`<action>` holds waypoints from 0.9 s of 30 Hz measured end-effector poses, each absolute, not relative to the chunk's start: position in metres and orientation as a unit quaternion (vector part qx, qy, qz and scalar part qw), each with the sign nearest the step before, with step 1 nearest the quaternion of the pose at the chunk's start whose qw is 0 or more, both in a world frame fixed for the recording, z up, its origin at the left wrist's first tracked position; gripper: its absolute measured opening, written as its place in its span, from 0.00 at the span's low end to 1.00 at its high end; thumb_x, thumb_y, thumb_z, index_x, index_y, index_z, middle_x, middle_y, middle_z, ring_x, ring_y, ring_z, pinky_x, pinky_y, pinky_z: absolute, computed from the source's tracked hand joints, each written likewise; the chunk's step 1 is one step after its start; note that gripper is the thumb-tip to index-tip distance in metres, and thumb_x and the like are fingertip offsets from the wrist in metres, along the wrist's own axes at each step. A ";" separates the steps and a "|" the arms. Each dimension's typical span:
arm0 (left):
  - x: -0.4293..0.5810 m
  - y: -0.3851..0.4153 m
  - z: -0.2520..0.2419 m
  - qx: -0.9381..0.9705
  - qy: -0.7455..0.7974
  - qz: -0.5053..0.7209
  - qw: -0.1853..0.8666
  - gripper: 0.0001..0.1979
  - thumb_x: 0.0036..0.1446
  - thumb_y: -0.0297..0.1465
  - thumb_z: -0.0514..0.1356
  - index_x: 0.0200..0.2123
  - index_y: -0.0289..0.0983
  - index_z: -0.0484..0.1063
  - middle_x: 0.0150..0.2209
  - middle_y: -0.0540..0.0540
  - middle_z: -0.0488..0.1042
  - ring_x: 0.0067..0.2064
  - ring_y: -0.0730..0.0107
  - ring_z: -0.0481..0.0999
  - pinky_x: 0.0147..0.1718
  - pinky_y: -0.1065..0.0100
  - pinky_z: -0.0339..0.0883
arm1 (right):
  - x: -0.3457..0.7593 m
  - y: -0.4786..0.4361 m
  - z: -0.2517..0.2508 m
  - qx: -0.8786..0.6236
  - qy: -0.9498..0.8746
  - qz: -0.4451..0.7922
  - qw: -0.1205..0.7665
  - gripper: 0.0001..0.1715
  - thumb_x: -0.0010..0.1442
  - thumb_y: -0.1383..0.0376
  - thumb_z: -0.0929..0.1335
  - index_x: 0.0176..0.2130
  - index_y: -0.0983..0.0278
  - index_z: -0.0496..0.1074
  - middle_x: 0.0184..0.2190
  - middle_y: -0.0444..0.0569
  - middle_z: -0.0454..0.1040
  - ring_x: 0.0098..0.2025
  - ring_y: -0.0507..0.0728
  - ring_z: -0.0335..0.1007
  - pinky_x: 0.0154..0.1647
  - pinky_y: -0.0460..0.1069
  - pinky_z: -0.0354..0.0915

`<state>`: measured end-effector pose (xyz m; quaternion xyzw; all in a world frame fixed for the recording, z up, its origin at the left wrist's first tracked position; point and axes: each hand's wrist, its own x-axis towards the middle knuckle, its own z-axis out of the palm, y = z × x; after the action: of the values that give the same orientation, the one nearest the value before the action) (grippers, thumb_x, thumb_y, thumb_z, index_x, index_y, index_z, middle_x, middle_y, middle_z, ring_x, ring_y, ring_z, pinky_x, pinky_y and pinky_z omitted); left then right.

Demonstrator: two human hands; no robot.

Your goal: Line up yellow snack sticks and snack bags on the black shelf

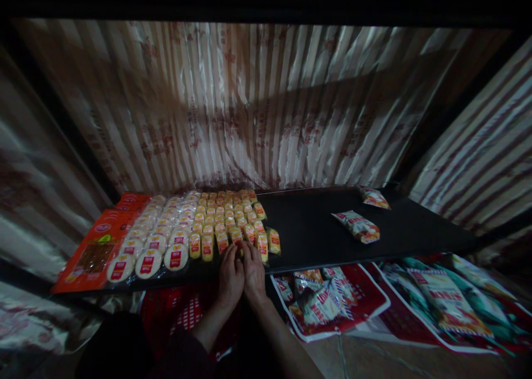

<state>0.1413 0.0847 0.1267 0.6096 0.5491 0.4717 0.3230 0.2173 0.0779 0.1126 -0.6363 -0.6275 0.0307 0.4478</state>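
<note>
Fingers of the left hand (230,276) and the right hand (254,272) curl down onto the front row of the yellow packets (226,215). The two hands press side by side at the front edge of the black surface (316,232). Whether either one pinches a packet or only rests on it cannot be told, since the fingertips blur into the wrappers. The yellow packets stand in close rows from that edge back toward the striped cloth (249,107) behind them. Left of the yellow packets and touching them lie round white packets (160,240), and beyond those, flat orange packs (97,249) reach the surface's left end. Right of the yellow packets the dark surface runs open as far as two loose packets (356,226), well apart from the rows. Below the front edge, right of the yellow packets, a red tray (376,300) holds a heap of wrapped packets, and printed bags (440,296) lie beyond it, dim and cut off at the frame. Both forearms run out of view at the bottom, and what lies under the hands is too dark to make out.
</note>
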 end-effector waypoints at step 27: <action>0.125 0.089 0.102 0.716 0.482 0.449 0.232 0.23 0.63 0.34 0.44 0.58 0.33 0.62 0.62 0.39 0.60 0.64 0.64 0.58 0.63 0.56 0.53 | 0.208 0.097 0.087 -0.646 -0.617 0.055 0.446 0.31 0.58 0.70 0.58 0.61 0.66 0.59 0.57 0.59 0.65 0.57 0.62 0.63 0.55 0.57 0.66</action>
<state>0.1253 0.0885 0.1025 0.7158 0.4819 0.4488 0.2323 0.2083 0.0970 0.0872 -0.6456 -0.6174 0.0549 0.4460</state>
